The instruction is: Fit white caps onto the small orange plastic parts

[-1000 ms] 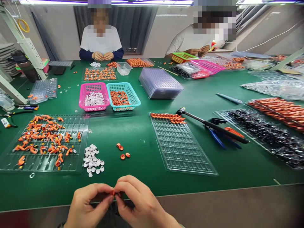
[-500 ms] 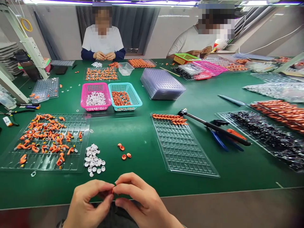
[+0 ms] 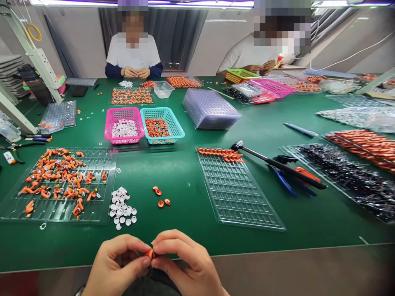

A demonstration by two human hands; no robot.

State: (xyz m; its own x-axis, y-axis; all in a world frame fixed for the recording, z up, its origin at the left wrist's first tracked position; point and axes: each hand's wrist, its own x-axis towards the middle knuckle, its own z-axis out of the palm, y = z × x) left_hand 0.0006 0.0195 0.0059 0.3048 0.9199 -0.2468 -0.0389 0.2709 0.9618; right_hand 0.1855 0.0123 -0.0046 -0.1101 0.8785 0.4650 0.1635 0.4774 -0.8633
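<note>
At the table's front edge, a small orange plastic part [image 3: 150, 253] is pinched between the fingertips of my left hand [image 3: 119, 261] and my right hand [image 3: 188, 259]. Fingers cover most of it, so its full shape is hidden. Just beyond my hands lie several small orange round cups [image 3: 161, 204]. To their left is a pile of white round caps [image 3: 123, 210]. A clear tray [image 3: 95, 216] at the left carries many curved orange parts [image 3: 66, 168]. On the right, another clear tray [image 3: 240, 197] has orange parts [image 3: 219, 153] along its far end.
Farther back stand a pink basket [image 3: 108, 133] of white caps, a turquoise basket [image 3: 180, 131] of orange pieces and stacked clear trays [image 3: 211, 109]. A black-handled hammer [image 3: 262, 158] lies over blue-handled pliers [image 3: 285, 183]. Black parts [image 3: 345, 176] fill a right-hand tray. Two people sit opposite.
Both hands have shifted slightly right. More of the orange part now shows between the fingertips. The things on the table look unmoved.
</note>
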